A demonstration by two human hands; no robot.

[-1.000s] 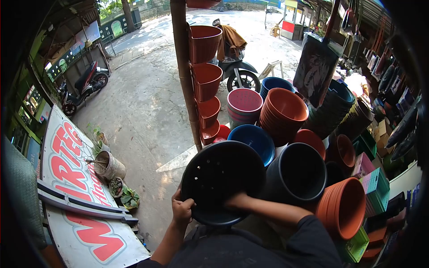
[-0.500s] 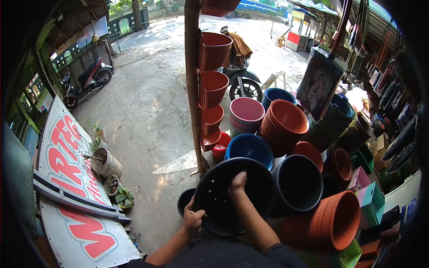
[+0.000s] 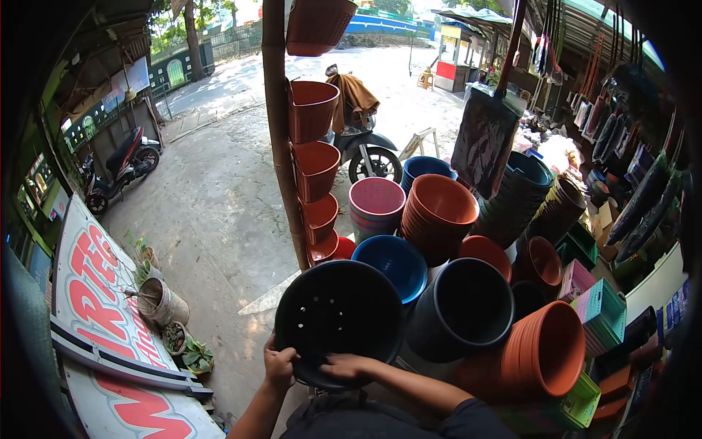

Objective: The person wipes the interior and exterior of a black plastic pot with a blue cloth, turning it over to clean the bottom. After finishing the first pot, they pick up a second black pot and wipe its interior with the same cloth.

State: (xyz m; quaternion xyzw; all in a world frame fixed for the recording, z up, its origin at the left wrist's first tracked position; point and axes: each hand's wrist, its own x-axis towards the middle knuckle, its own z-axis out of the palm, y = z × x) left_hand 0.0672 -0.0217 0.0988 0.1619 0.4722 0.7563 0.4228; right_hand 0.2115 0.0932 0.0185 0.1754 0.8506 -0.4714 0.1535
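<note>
A large black plastic pot (image 3: 351,293) is tilted with its mouth toward me, just in front of my body. Several small light holes show in its dark bottom. At its lower left, my left hand (image 3: 280,366) is closed around the rim. My right hand (image 3: 348,366) reaches over the near rim, with its fingers stretched out against the lower inside wall. The fingertips are dark and blurred there, and I make out nothing held in them.
Right of the pot stand a dark grey bucket (image 3: 468,304), a blue bucket (image 3: 391,265) and a stack of orange pots (image 3: 537,351). Red wall planters (image 3: 313,172) hang on a bamboo post (image 3: 278,95). A signboard (image 3: 110,293) leans at left, beside potted plants (image 3: 163,304).
My right hand has moved from the pot's upper inside down to its near side. The view has shifted, and the pot sits slightly farther left, still gripped by my left hand.
</note>
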